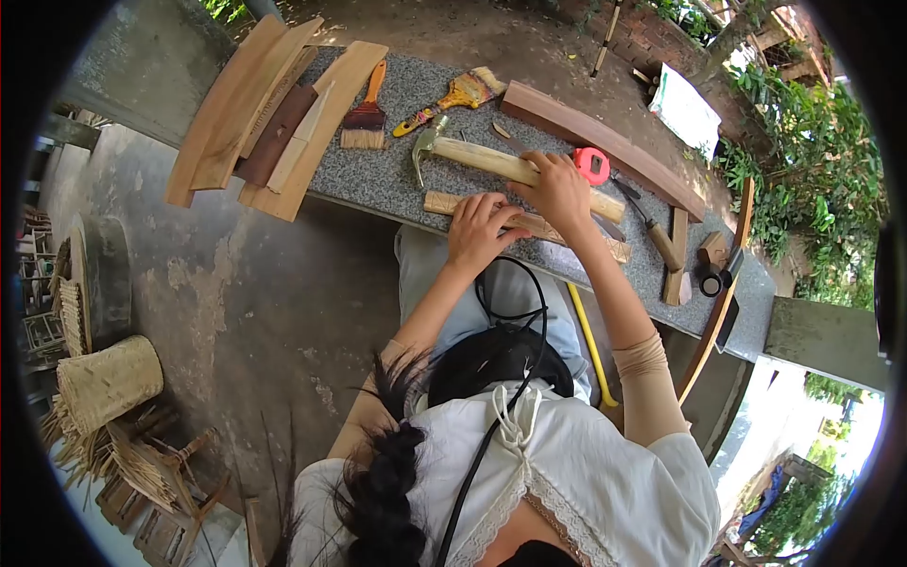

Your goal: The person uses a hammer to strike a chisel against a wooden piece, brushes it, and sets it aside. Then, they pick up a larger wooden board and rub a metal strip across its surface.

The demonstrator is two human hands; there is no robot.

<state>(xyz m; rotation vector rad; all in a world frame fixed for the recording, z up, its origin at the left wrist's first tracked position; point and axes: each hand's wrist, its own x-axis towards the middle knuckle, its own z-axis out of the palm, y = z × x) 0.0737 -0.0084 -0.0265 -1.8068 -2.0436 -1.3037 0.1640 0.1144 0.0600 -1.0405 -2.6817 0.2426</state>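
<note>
My right hand (556, 192) is wrapped round the pale wooden handle of a claw hammer (484, 159). The hammer's metal head points left, over the granite tabletop (368, 184). Below it, near the front edge, lies a short wooden stick (441, 202) with what looks like a carved or patterned surface. My left hand (480, 231) grips this stick around its middle, with fingers bent over the top. Part of the stick is hidden under the fingers. Just beyond my right hand sits a red tape measure (592, 165).
Two paintbrushes (366, 118) (463, 94) and several planks (326, 123) lie on the left. A long dark wood beam (605, 142) runs along the back. To the right are a wooden-handled tool (664, 246) and wood blocks (713, 249). A yellow bar (592, 345) shows below the table.
</note>
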